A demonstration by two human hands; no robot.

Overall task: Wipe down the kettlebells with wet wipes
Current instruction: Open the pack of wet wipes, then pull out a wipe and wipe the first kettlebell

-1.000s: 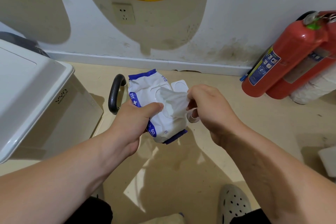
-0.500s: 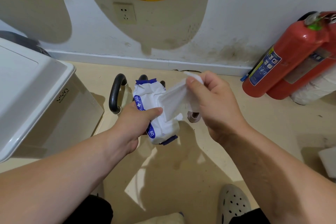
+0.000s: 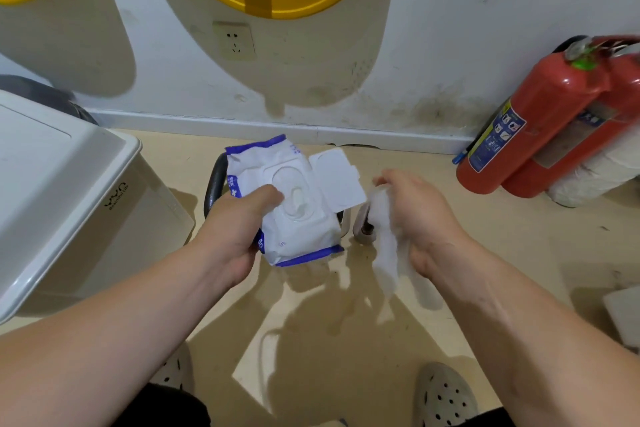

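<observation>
We judged the wet wipe (image 3: 386, 253) to be light, limp and damp, apt to cling and fold on itself, so best bunched in the palm rather than pinched by a corner. It hung from our right hand (image 3: 420, 218), right of centre in the frame, whose fingers were curled closed around its upper part, the loose end trailing downward. Our left hand (image 3: 239, 225), centre-left, gripped the soft pack of wipes (image 3: 294, 204) from its left edge, thumb pressed on top beside the opening, its flap (image 3: 337, 178) folded out to the right. The kettlebell (image 3: 214, 184) sat on the floor behind the pack, only its dark handle showing; we reckoned it heavy and rigid, safest steadied by that handle while wiping.
</observation>
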